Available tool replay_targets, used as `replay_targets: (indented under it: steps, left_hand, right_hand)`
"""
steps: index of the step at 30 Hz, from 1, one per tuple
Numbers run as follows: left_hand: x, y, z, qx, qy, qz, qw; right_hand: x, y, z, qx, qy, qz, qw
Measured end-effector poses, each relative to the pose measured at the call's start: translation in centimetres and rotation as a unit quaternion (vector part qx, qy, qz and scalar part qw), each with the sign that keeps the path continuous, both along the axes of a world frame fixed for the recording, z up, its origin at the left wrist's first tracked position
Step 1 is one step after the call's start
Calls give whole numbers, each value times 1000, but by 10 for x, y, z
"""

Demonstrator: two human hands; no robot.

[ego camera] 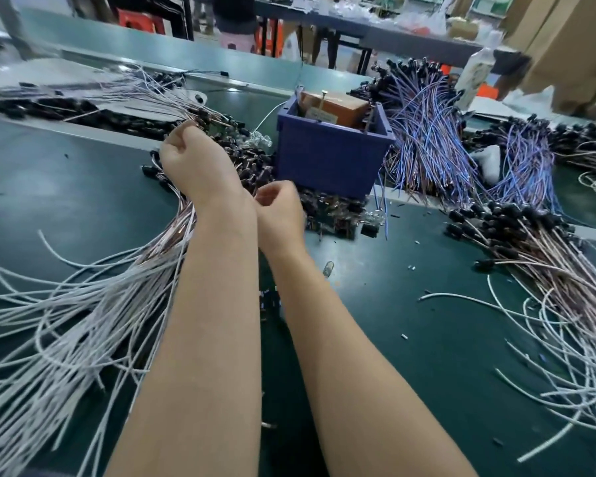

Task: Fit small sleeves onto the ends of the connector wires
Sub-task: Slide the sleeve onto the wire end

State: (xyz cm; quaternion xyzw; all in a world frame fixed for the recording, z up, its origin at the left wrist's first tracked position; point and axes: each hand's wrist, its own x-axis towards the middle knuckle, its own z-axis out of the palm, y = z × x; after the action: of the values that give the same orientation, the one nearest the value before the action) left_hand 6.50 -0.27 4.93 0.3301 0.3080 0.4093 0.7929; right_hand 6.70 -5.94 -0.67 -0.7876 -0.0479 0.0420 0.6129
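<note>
Left hand: grips a bundle of connector wires above the green bench mat. Right hand: curls just beside the left wrist, fingertips together; cannot tell what they pinch. Just beyond, blue bin among heaped wires.

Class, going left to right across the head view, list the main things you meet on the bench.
white wire bundle → left hand → right hand → blue bin → blue-purple wires → brown wires with black connectors
</note>
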Motion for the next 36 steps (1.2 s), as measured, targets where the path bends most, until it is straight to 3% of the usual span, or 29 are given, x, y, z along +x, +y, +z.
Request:
replay_targets:
  steps: [3,6,8,11,12,13,17,21,24,26,28,29,31,33,36]
  left_hand:
    - [-4,-7,1,-2,-25,-16,1000]
    - [-5,-21,6,71,-10,-142,987]
    - [-5,-36,10,186,42,-302,934]
    - [-4,-68,12,339,155,-485,791]
    - [0,-78,11,346,167,-505,773]
    - [3,-88,10,333,159,-508,778]
    - [18,-109,7,159,9,-477,864]
    - [25,-118,9,74,-103,-498,858]
    - [28,-126,11,116,-106,-455,876]
    - [33,-126,7,232,-58,-397,886]
    - [38,-124,1,379,18,-342,860]
    - [39,-122,-2,435,55,-321,839]
    - [40,-116,-7,509,122,-300,797]
    - [40,-112,-8,554,186,-325,743]
    - [38,-106,-4,597,254,-394,651]
  right_hand:
    - [11,-22,14,190,118,-9,975]
    - [19,-56,34,335,143,-8,931]
    - [22,-81,44,429,114,-23,896]
    - [24,-115,55,518,56,-32,853]
    - [25,-126,57,546,44,-45,835]
    - [26,-137,58,558,33,-63,827]
    - [31,-169,49,458,6,-172,872]
    - [37,-189,31,374,18,-221,901]
    - [42,-195,22,281,49,-201,937]
    - [47,-195,18,98,19,-213,972]
    - [49,-190,19,-72,-55,-229,969]
    - [48,-185,24,-98,-102,-220,965]
    - [44,-172,36,-59,-173,-125,975]
    - [44,-155,45,-29,-187,-19,982]
    - [50,-139,49,-111,-196,18,974]
